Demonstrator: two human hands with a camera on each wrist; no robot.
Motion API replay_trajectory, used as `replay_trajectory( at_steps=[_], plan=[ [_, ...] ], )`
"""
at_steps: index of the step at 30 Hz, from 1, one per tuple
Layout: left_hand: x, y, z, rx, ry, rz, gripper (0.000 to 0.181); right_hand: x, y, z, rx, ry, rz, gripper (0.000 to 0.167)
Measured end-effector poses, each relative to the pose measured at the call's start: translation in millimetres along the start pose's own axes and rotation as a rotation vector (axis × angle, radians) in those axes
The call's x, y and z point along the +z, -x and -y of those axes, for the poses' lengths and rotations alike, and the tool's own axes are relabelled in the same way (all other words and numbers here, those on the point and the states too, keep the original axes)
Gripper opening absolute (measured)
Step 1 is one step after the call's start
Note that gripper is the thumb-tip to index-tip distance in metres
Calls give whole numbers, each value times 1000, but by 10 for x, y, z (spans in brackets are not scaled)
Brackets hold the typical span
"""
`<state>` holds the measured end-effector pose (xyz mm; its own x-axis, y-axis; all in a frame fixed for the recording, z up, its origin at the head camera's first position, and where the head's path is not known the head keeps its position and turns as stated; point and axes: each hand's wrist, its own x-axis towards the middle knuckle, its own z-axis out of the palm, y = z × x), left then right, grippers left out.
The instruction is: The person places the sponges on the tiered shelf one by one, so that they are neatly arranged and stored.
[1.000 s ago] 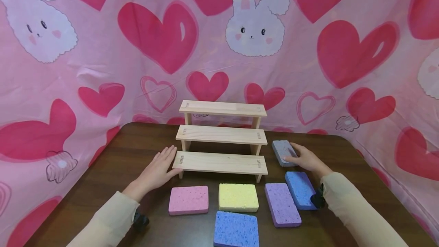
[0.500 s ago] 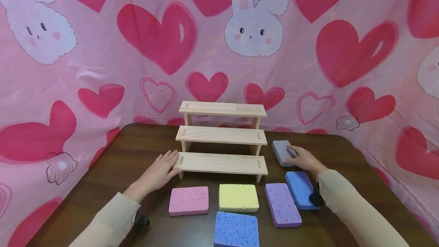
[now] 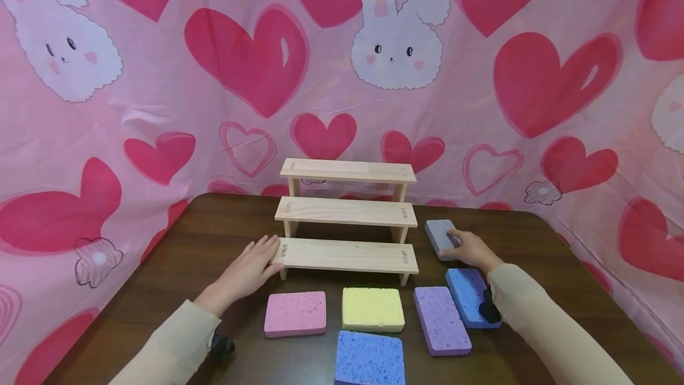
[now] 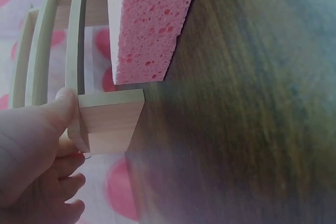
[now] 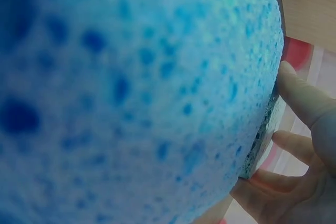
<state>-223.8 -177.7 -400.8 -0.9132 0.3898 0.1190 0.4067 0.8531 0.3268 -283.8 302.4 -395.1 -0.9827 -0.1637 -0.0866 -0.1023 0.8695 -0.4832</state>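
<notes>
A three-tier wooden display stand [image 3: 347,212] stands on the dark table. My left hand [image 3: 243,269] holds the left end of its lowest shelf; in the left wrist view the thumb [image 4: 64,103] lies against the board's edge and the fingers are on its far side. Right of the stand, my right hand [image 3: 472,251] grips a grey sponge [image 3: 440,235] lying on the table, thumb and fingers at its sides. A blue sponge [image 5: 147,87] fills most of the right wrist view, partly hiding the grey one.
In front of the stand lie a pink sponge [image 3: 295,314], a yellow sponge [image 3: 373,309], a purple sponge [image 3: 442,319] and a blue sponge [image 3: 370,358]. Another blue sponge [image 3: 467,296] lies under the right wrist. A pink heart-and-rabbit cloth [image 3: 320,76] hangs behind the table [image 3: 176,290].
My right hand and forearm have shifted slightly left over the grey sponge. My left fingertips have moved slightly onto the lowest shelf's end. The stand and sponges look unmoved.
</notes>
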Motion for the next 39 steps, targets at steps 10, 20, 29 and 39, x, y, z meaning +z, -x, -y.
replay_trajectory(
  at_steps=[10,20,29,39],
  plan=[
    [-11,2,-30,-4,-12,10,65,-19,38,23,26,19,-16,68],
    [3,-5,-24,7,-29,1,65,-84,68,-15,49,-44,-16,67],
    [-2,-2,-24,-5,-27,9,65,-314,144,38,-27,-69,-75,67],
    [-5,-6,-10,10,-56,6,65,-559,215,109,-85,-71,-132,67]
  ],
)
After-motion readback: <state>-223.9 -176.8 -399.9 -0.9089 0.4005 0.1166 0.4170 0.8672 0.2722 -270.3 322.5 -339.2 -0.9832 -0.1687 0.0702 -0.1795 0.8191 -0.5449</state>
